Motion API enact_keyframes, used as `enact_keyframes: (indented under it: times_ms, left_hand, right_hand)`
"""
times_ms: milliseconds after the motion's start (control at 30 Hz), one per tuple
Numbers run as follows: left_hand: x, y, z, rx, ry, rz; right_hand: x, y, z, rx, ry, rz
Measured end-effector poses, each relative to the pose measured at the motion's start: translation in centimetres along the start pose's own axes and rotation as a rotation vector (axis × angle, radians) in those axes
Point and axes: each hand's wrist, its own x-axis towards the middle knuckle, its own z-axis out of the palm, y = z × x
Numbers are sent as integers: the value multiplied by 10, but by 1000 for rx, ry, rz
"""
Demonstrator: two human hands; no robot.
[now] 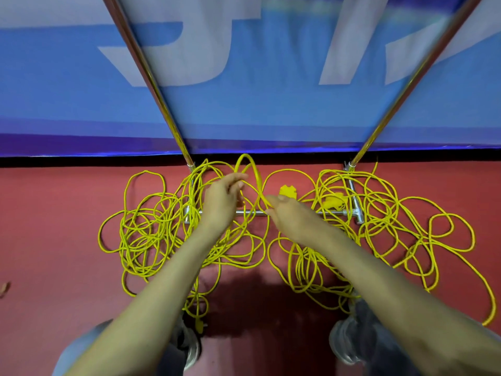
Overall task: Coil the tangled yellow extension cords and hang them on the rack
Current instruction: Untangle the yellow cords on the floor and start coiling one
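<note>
Tangled yellow extension cords [151,229] lie spread across the red floor around the base of a metal rack [287,213]. Both of my arms reach down over the pile. My left hand [221,202] holds one side of a raised cord loop [248,164] with curled fingers. My right hand [287,213] pinches the other side of that loop near its bottom. A yellow plug [288,191] lies just beyond my right hand, and a second yellow plug [334,203] sits further right by the rack's base bar.
The rack's two chrome uprights [151,77] [406,85] rise steeply from the base feet. A blue banner [257,104] hangs behind them. My shoes [349,346] stand at the near edge of the cords, and another plug [199,325] lies by my left foot.
</note>
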Motion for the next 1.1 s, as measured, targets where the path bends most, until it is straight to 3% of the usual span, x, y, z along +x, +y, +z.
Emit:
enact_keyframes:
  times_ms: [133,233,300,400,500,733,867,1000,1100]
  left_hand:
    - [-4,-3,1,129,20,-41]
    - [-3,-3,2,88,24,-87]
    - [-6,-1,5,-88,-42,-168]
    - [-14,10,13,-408,-119,-283]
    - [-14,21,11,-659,-89,-317]
    - [-10,30,1,-531,-28,-139]
    - [4,33,-29,-564,60,-92]
    - [8,28,-43,-579,47,-124]
    - [11,21,-47,-599,36,-181]
  right_hand:
    - [-10,-21,0,3,234,-113]
    - [-10,-28,-8,238,407,-88]
    - [-10,-30,-15,467,439,-104]
    - [-10,-33,-23,766,358,-155]
    - [-11,-31,-24,862,367,-99]
    - [-2,-16,-16,839,314,-61]
    - [5,22,11,491,28,-5]
    - [4,55,20,421,54,171]
    - [5,67,12,655,70,289]
